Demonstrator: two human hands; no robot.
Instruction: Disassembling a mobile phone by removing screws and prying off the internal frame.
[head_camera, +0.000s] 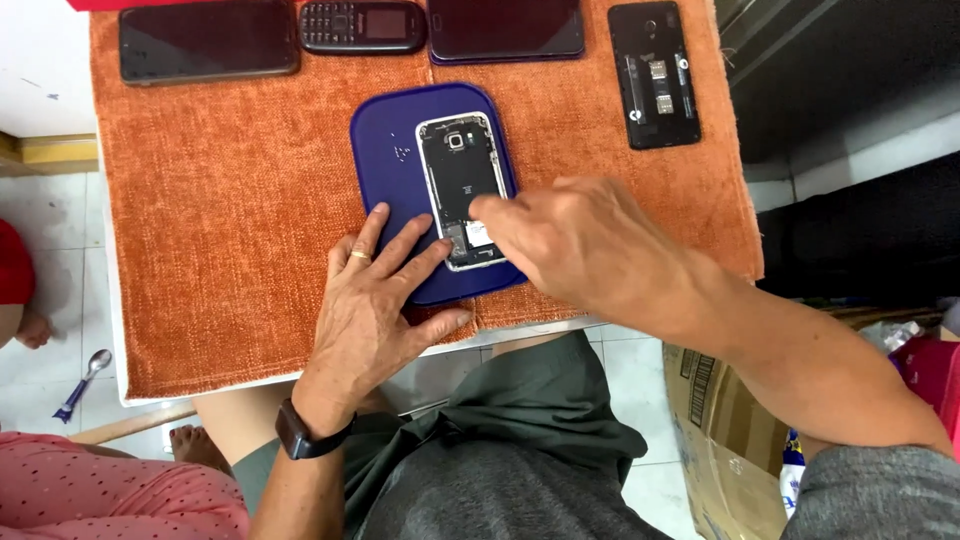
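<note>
Opened phone (462, 180) flat on blue mat (385, 150)

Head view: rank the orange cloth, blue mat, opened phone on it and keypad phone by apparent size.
1. orange cloth
2. blue mat
3. opened phone, its lower end partly hidden under the right hand
4. keypad phone, cut off by the top edge, so its place is less sure
</note>
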